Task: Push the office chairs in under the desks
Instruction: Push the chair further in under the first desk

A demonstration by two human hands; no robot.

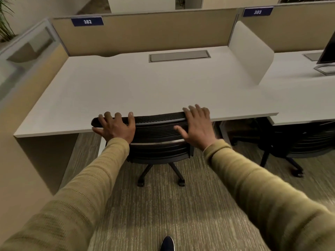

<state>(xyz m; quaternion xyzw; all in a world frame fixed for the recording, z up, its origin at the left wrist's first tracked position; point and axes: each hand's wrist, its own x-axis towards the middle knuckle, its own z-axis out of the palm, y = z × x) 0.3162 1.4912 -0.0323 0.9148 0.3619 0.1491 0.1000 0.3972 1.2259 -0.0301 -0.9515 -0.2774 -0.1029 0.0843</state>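
A black mesh-backed office chair (157, 131) stands at the front edge of the white desk (137, 87) marked 382, its seat under the desktop and its backrest top level with the edge. My left hand (116, 128) rests over the left end of the backrest top, fingers curled on it. My right hand (195, 126) lies flat on the right end, fingers spread. The chair's wheeled base (161, 175) shows on the carpet below. A second black chair (299, 142) sits under the neighbouring desk (297, 98) at the right.
Tan partition panels (145, 33) close the back of both desks, and a white divider (252, 57) separates them. A monitor (329, 49) stands on the right desk. A glass side panel (27, 46) and plant are at left. My shoe (167, 242) is on the striped carpet.
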